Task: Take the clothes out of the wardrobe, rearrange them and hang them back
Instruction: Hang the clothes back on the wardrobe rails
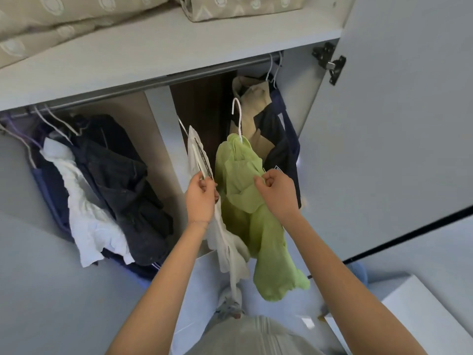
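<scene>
A light green garment (245,201) hangs on a white hanger (236,119) whose hook is off the rail, in front of the open wardrobe. My right hand (275,194) pinches the green fabric near its shoulder. Beside it on the left, my left hand (201,198) grips a white garment (225,242) with a dark striped trim, also on a white hanger. The hanging rail (153,82) runs under the shelf. A beige garment (252,116) and a navy one (280,144) hang on the rail at the right.
Dark and white clothes (102,185) hang bunched at the rail's left end. Folded patterned bedding (76,19) lies on the top shelf. The wardrobe door (399,124) stands open on the right with a black hinge. A white box (419,311) sits low right.
</scene>
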`<action>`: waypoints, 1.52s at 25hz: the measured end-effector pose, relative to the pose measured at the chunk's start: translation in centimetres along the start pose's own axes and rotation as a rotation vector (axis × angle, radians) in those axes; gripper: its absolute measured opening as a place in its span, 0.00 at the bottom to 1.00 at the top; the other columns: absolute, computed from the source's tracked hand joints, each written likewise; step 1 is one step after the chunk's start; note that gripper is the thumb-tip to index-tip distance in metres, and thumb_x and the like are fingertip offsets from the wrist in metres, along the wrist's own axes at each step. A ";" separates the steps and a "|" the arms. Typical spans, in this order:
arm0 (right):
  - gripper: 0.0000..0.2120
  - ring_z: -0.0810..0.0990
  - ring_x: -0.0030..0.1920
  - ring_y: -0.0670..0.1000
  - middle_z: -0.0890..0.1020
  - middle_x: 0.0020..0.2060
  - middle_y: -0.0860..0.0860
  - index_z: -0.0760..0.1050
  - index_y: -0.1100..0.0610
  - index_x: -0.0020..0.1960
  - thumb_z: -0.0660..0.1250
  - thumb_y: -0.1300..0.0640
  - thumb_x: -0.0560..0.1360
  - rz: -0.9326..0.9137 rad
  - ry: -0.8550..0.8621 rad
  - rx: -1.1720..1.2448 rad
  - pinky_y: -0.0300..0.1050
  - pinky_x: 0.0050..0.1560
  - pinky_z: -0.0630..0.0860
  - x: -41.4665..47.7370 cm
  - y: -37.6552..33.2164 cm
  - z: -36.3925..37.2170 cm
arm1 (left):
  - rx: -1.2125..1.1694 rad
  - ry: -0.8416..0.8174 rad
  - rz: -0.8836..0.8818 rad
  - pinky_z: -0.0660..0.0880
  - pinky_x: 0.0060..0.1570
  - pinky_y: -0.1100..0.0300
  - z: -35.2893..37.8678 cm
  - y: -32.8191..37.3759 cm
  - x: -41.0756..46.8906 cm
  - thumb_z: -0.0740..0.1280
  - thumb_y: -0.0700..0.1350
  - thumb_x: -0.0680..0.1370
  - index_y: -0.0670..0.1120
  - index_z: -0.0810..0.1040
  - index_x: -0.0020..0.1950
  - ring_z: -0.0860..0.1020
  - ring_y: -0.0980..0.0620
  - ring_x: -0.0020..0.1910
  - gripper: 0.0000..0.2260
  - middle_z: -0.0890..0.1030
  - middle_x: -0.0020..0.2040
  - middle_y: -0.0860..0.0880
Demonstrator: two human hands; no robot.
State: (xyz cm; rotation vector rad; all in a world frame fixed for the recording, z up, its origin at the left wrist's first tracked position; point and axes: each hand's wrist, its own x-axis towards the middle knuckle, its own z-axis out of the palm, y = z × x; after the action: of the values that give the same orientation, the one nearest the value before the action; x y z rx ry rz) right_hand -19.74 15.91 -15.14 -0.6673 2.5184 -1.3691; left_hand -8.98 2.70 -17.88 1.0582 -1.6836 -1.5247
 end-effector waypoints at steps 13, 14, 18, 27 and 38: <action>0.12 0.67 0.29 0.44 0.70 0.28 0.45 0.70 0.55 0.37 0.66 0.53 0.77 -0.067 0.159 -0.010 0.43 0.34 0.68 14.7 -1.0 0.5 | 0.082 -0.039 -0.025 0.77 0.39 0.61 5.1 -0.8 10.6 0.59 0.44 0.81 0.41 0.72 0.68 0.75 0.55 0.32 0.16 0.79 0.43 0.45; 0.11 0.67 0.29 0.45 0.70 0.28 0.46 0.72 0.58 0.39 0.65 0.54 0.77 -0.083 0.166 -0.019 0.44 0.34 0.68 15.9 -1.2 0.5 | 0.081 -0.034 -0.019 0.77 0.38 0.61 5.5 -0.7 11.4 0.59 0.44 0.81 0.41 0.72 0.68 0.75 0.55 0.33 0.16 0.79 0.43 0.45; 0.10 0.67 0.29 0.44 0.69 0.29 0.46 0.70 0.58 0.41 0.64 0.53 0.78 -0.129 0.149 -0.081 0.41 0.30 0.64 20.2 -1.7 0.9 | 0.060 -0.032 -0.007 0.77 0.37 0.61 7.6 -0.1 13.9 0.60 0.43 0.80 0.46 0.73 0.65 0.75 0.54 0.33 0.13 0.80 0.45 0.41; 0.11 0.65 0.28 0.45 0.67 0.28 0.46 0.66 0.58 0.39 0.64 0.55 0.77 -0.115 0.105 -0.160 0.42 0.27 0.58 25.0 2.2 1.4 | 0.037 -0.002 0.024 0.75 0.35 0.62 11.2 0.3 17.6 0.60 0.43 0.81 0.44 0.70 0.68 0.74 0.54 0.32 0.15 0.77 0.42 0.44; 0.08 0.71 0.32 0.44 0.74 0.32 0.46 0.75 0.57 0.44 0.67 0.53 0.76 -0.138 0.122 -0.085 0.41 0.31 0.67 25.3 4.2 -0.1 | 0.015 -0.042 0.068 0.77 0.42 0.56 15.8 3.9 22.3 0.59 0.43 0.81 0.48 0.69 0.55 0.76 0.52 0.34 0.04 0.77 0.42 0.42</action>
State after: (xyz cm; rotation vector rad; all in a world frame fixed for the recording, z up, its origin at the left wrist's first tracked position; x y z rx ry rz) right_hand -43.27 5.91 -17.60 -0.8119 2.6838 -1.3935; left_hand -34.00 -9.06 -17.66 0.9730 -1.7445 -1.5033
